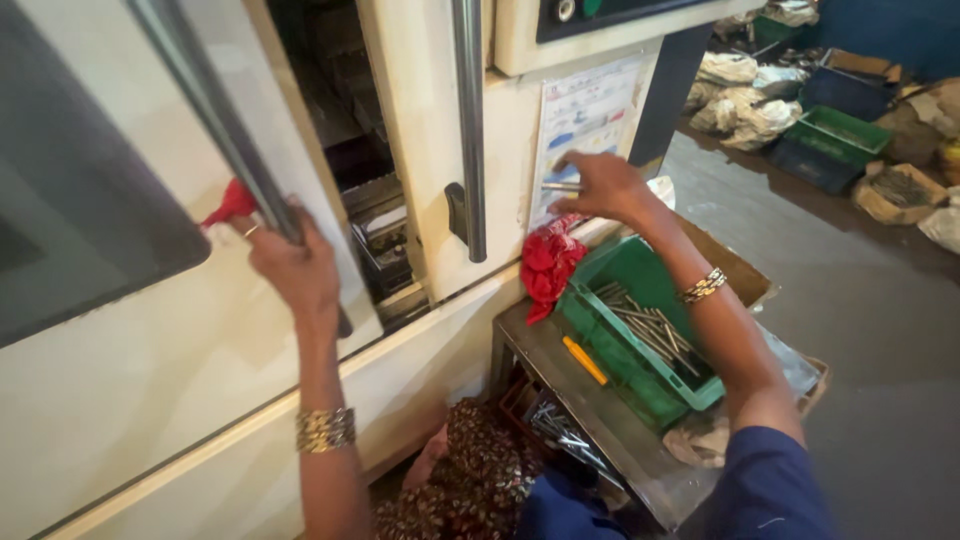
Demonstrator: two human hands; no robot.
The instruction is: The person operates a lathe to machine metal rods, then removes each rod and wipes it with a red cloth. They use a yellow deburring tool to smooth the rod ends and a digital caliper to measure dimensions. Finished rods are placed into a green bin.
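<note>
while i watched from the head camera, the left hand (292, 262) at nine o'clock was closed around the steel door handle (215, 120) of a cream machine door (150, 380), with a scrap of red cloth (232, 204) at its fingers. the right hand (605, 186), near twelve o'clock, pinched a short metal rod (558, 186) between curled fingers, just above a bunched red rag (546, 264). at four o'clock, a green crate (640, 375) of similar metal rods (650, 330) sat on a steel table (590, 420), a yellow-handled tool (584, 360) lying beside it.
</note>
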